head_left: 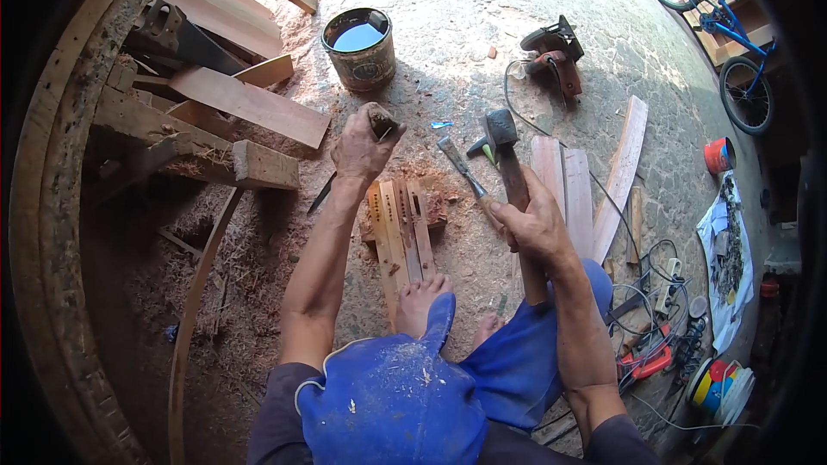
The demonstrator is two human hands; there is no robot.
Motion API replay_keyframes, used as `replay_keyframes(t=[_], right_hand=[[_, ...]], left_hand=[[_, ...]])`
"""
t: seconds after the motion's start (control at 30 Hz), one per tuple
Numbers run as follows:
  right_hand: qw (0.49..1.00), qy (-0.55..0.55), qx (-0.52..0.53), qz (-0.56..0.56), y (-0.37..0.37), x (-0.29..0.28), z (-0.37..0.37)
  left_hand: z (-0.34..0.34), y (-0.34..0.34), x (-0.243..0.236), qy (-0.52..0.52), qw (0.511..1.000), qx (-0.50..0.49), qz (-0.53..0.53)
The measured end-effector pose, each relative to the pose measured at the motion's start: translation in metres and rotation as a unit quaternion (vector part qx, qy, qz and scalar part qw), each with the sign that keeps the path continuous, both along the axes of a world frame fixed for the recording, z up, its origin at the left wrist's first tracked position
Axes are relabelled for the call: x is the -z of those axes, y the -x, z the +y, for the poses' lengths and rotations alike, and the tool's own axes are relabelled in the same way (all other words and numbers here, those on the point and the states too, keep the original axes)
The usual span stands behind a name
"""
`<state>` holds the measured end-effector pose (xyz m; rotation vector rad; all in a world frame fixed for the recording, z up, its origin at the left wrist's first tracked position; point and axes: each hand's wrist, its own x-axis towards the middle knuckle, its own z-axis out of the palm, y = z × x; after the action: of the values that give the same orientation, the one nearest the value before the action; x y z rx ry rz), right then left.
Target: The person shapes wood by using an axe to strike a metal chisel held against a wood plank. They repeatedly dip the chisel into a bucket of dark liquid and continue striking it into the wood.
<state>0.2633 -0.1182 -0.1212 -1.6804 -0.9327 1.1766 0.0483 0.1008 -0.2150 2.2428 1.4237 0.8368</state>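
My left hand [362, 153] is raised ahead of me, fingers closed round a small dark block [382, 123] whose exact kind I cannot make out. In my right hand [541, 220] are two tools: a hammer [500, 127] with a dark, blocky head and wooden handle, and a chisel [463, 165] pointing up and left. Between the hands, several narrow wooden strips [388, 237] lie side by side over a low wooden block [438, 213]. Small dark slots mark their far ends. My bare foot [422, 300] presses on the strips.
A bucket of liquid [362, 69] stands ahead. A corded red power tool [562, 73] lies far right; pale planks [579, 189] lie nearer. Timber [250, 108] and a handsaw [185, 39] crowd the left. Tangled cables [663, 301] and a cable reel [722, 392] sit right.
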Motion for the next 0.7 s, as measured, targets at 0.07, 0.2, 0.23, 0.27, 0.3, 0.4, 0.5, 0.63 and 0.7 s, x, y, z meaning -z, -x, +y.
replay_keyframes(t=[0.07,0.2,0.23,0.27,0.3,0.4,0.5,0.63,0.7], right_hand=[[1.0,-0.012,0.01,0.008,-0.002,-0.002,-0.003],[0.999,-0.01,0.006,0.031,0.003,-0.012,-0.002],[0.999,-0.01,0.003,0.034,0.003,-0.013,-0.002],[0.999,-0.011,0.006,0.032,0.003,-0.013,-0.002],[0.999,-0.011,0.009,0.03,0.003,-0.012,-0.003],[1.0,-0.01,0.015,0.024,0.002,-0.013,-0.005],[1.0,-0.012,0.017,0.017,0.003,-0.013,-0.006],[1.0,-0.012,0.013,0.006,0.002,-0.012,-0.006],[1.0,-0.007,0.014,0.002,0.002,-0.011,-0.006]], left_hand=[[-0.009,-0.01,-0.04,0.069,0.973,0.059,-0.212],[-0.025,-0.02,-0.049,0.134,0.893,0.118,-0.412],[-0.03,-0.022,-0.048,0.179,0.869,0.127,-0.444],[-0.036,-0.025,-0.047,0.19,0.862,0.117,-0.455],[-0.041,-0.029,-0.045,0.159,0.87,0.108,-0.454],[-0.048,-0.04,-0.045,0.065,0.905,0.073,-0.415],[-0.049,-0.039,-0.039,0.059,0.908,0.072,-0.409],[-0.046,-0.038,-0.034,0.082,0.898,0.068,-0.428],[-0.045,-0.038,-0.033,0.086,0.893,0.07,-0.436]])
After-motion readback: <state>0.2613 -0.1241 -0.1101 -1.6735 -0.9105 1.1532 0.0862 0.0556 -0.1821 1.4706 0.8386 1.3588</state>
